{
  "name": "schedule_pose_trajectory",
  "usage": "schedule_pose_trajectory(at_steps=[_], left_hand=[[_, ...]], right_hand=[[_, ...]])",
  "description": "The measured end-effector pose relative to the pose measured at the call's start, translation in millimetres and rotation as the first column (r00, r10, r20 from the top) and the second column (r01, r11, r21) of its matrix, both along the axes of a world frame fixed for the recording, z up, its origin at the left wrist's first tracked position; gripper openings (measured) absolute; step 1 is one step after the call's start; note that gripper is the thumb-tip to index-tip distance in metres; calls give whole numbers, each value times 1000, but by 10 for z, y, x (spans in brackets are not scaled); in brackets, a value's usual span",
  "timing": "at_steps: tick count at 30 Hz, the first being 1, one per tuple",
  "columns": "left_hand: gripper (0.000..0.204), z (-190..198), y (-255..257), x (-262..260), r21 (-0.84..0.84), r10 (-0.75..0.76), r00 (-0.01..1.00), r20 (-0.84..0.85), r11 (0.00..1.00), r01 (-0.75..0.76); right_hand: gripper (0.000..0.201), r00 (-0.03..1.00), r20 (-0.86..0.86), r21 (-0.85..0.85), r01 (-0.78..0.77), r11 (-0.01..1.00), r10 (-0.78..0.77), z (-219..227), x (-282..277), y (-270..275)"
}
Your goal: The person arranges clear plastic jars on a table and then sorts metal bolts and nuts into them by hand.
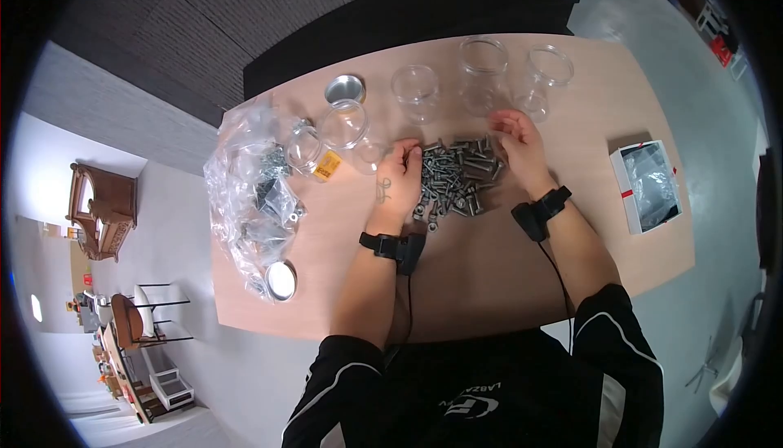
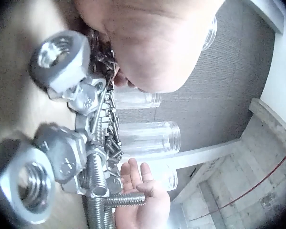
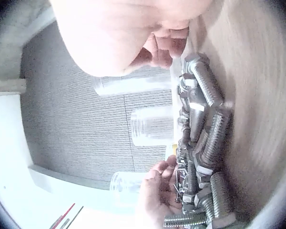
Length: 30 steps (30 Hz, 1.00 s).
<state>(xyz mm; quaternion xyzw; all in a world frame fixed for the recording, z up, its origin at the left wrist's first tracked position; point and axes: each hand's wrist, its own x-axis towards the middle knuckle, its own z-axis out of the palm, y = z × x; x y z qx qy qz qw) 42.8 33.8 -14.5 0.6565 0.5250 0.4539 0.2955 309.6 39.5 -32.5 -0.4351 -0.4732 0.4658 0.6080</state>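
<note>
A pile of metal bolts and nuts lies on the table between my two hands. My left hand rests along the pile's left edge, its fingers loosely bent against the hardware. Across from it, my right hand stands beside the upper right of the pile, palm turned inward and fingers relaxed, gripping nothing. Seen from the left wrist, a large hex nut sits close to the camera, and my right hand is beyond the pile. Thick bolts lie near the camera in the right wrist view.
Behind the pile stand clear jars, several in a row. A metal lid lies at the back left, another lid at the front left. Plastic bags with hardware cover the table's left side. A white box is at the right.
</note>
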Motion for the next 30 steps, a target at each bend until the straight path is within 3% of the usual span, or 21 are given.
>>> schedule_pose_trajectory(at_steps=[4,9,17,19,25,30], left_hand=[[20,-21,2,12,61,9,999,-38,998,-7],[20,70,-44,51,81,19,998,-55,997,-14],[18,53,-36,94,108,52,992,-113,993,-40],[18,79,-66,80,41,40,993,-115,999,-35],[17,60,-79,12,16,2,1000,24,1000,-2],[19,79,-79,25,46,-4,1000,0,999,4]], right_hand=[[38,999,47,50,17,999,-19,-9,8,-13],[22,996,73,-53,58,997,-54,41,-31,-27],[19,992,119,2,52,999,-52,48,-73,-48],[19,992,117,-11,42,999,-40,63,-72,-57],[16,995,99,-81,23,996,-15,94,-55,-70],[13,986,166,-92,31,995,-15,76,-75,-86]])
